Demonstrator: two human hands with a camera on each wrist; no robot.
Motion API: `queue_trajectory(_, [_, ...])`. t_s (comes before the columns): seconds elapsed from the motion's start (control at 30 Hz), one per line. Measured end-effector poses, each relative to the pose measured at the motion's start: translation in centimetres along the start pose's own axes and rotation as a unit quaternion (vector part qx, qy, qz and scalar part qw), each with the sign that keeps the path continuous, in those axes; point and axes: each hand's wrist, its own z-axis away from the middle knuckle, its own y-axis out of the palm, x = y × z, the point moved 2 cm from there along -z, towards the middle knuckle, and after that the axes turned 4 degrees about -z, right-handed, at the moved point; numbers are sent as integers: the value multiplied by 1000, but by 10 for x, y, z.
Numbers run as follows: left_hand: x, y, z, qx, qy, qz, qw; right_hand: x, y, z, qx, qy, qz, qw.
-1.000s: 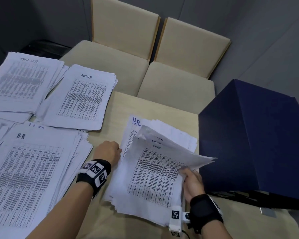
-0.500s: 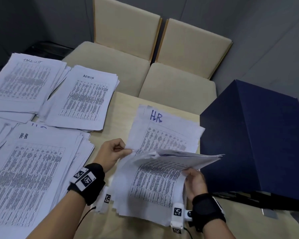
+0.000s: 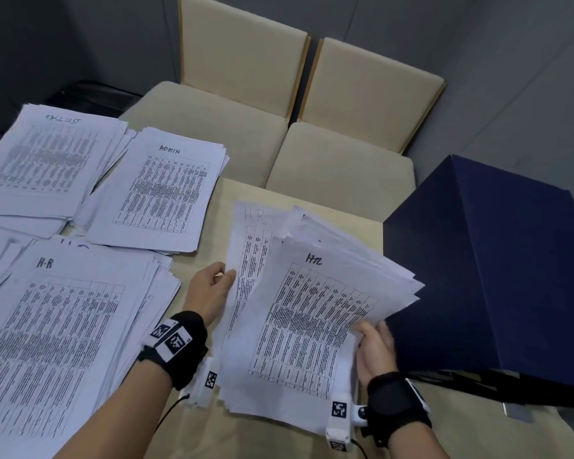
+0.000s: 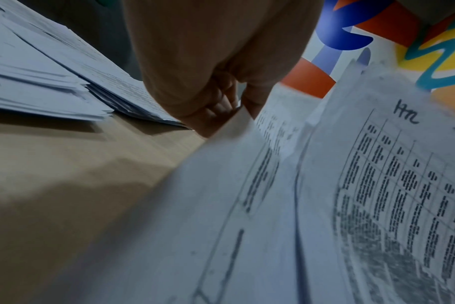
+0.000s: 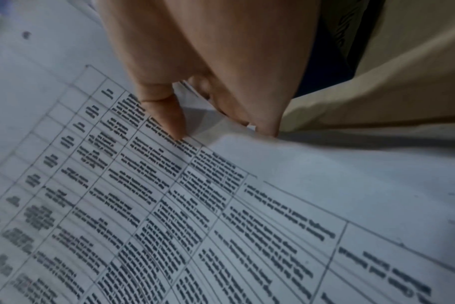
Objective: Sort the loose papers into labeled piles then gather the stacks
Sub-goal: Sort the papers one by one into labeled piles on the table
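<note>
Tabletop [image 3: 193, 266] – both hands' grip on papers [image 3: 312, 313]

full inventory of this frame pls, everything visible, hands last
HR bundle: one, white printed sheets, raised at table centre, held by both hands.
HR pile: one, white, near left.
Admin pile: one, white, far centre-left.
Tasklist pile: one, white, far left; heading blurred.
Table: one, tan.
Chairs: two, cream, side by side behind the table.
Box: one, dark blue, right.
Wrist straps: two, black, with printed markers.
Left hand: pinches the bundle's left edge.
Right hand: grips its lower right edge.
</note>
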Motion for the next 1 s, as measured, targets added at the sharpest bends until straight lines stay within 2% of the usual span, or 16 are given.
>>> queue_trajectory(0.13, [1, 1, 0, 17, -1, 19, 1000, 0, 5, 5, 24, 20, 5, 999])
queue_trajectory(0.23, [0, 4, 0, 46, -1, 70, 996, -5, 4, 2, 25, 18, 4, 1000])
queue_trajectory(0.3, [-4, 7, 1, 64, -33, 118, 990, -6, 7, 2, 63, 30, -14, 997])
queue_trajectory(0.37, [-5, 11, 2, 109, -72, 167, 977, -8, 6, -1, 91, 46, -24, 995])
queue_trajectory(0.47, [-10, 13, 3, 163, -106, 193, 962, -9, 2, 0, 99, 15, 4, 995])
queue_trajectory(0.53, [-7, 16, -3, 155, -133, 191, 960, -7, 1, 4, 91, -3, 26, 996])
queue_trajectory(0.6, [5, 20, -15, 89, -147, 130, 977, -1, 5, 10, 80, -8, 15, 997])
queue_trajectory(0.67, [14, 25, -26, 45, -132, -28, 990, 0, 5, 8, 63, -11, -14, 998])
queue_trajectory(0.73, [16, 31, -29, 69, -103, -179, 976, -3, 1, 3, 47, -19, -29, 998])
queue_trajectory(0.83, [11, 37, -30, 103, -57, -247, 962, -4, -3, 4, 47, -15, -21, 999])
queue_trajectory(0.93, [3, 37, -31, 114, 15, -378, 919, 1, -8, 7, 80, 8, -5, 997])
queue_trajectory(1.0, [-4, 33, -27, 106, 51, -431, 895, 2, -10, 8, 101, 33, 54, 993])
